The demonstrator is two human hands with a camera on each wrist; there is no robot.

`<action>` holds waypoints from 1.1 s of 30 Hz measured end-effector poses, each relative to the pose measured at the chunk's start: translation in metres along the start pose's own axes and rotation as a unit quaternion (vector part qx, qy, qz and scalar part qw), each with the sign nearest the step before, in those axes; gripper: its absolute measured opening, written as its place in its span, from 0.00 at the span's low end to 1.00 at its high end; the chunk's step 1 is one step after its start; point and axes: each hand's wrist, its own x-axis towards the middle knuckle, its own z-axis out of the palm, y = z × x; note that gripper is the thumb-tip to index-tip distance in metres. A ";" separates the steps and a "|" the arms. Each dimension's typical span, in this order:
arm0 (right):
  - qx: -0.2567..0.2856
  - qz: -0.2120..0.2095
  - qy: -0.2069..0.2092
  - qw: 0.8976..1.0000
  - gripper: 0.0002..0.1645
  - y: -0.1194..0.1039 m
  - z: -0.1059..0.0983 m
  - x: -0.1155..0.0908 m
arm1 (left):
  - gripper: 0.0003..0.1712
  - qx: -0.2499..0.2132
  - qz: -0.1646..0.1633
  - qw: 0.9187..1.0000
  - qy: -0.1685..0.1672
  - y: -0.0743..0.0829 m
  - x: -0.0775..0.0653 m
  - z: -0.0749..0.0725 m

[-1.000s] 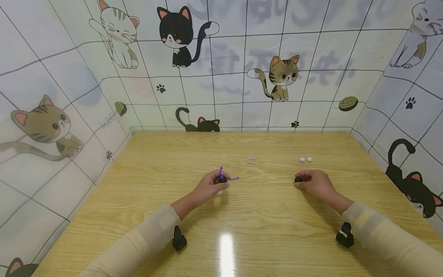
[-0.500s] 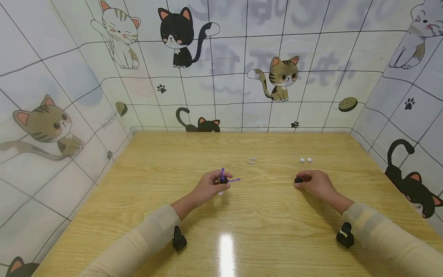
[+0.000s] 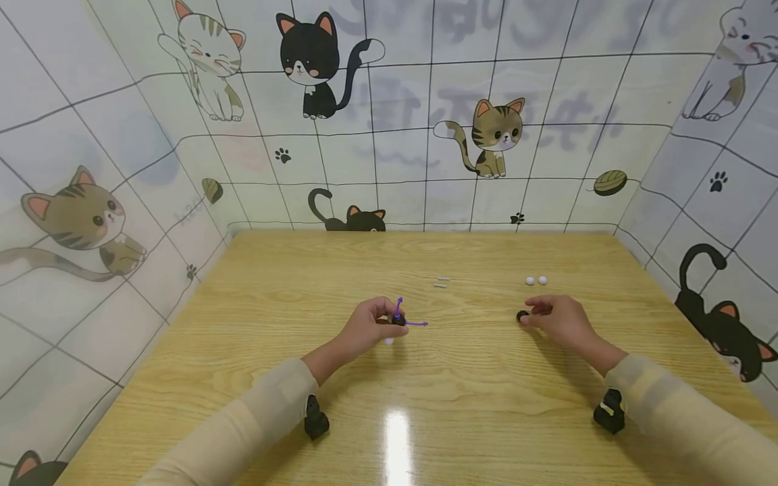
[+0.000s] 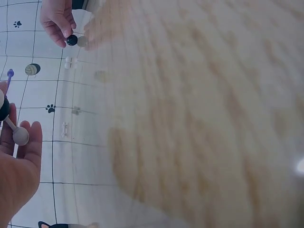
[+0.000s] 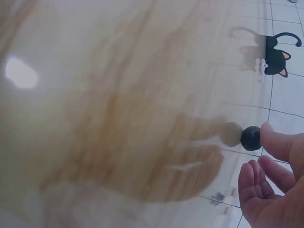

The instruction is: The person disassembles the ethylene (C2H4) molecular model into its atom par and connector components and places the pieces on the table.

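Note:
My left hand (image 3: 371, 324) holds a molecular model above the table between thumb and fingers. Its black ball (image 3: 398, 320) carries two purple sticks (image 3: 417, 324), one pointing up and one to the right. In the left wrist view a white ball (image 4: 21, 136) sticks out from it on a short pale rod. On the right a loose black ball (image 3: 522, 316) lies on the wood. The thumb of my right hand (image 3: 562, 322) is at or against this ball, while the fingers stand apart from it, as the right wrist view shows with the same black ball (image 5: 251, 138).
Two white balls (image 3: 536, 281) sit behind my right hand. Two short pale connector sticks (image 3: 442, 282) lie between the hands, farther back. The wooden table (image 3: 462, 405) meets cat-patterned sheeting (image 3: 413, 155) at the back and sides.
My right fingers have lifted off the loose black ball, which stays in place. My left hand has shifted slightly right, and the model in it has tipped a little.

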 end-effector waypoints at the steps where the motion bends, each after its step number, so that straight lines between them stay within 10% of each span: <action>1: -0.001 -0.003 0.005 1.000 0.26 -0.001 -0.001 0.000 | 0.10 -0.001 -0.002 1.000 0.000 0.000 0.000 0.000; 12: 0.014 -0.037 0.051 0.998 0.23 -0.017 0.006 0.003 | 0.13 -0.022 -0.029 0.999 0.006 -0.002 0.003 0.004; 33: 0.119 -0.104 -0.007 0.987 0.20 -0.066 0.042 -0.010 | 0.20 -0.006 -0.001 1.000 -0.027 -0.005 0.001 0.008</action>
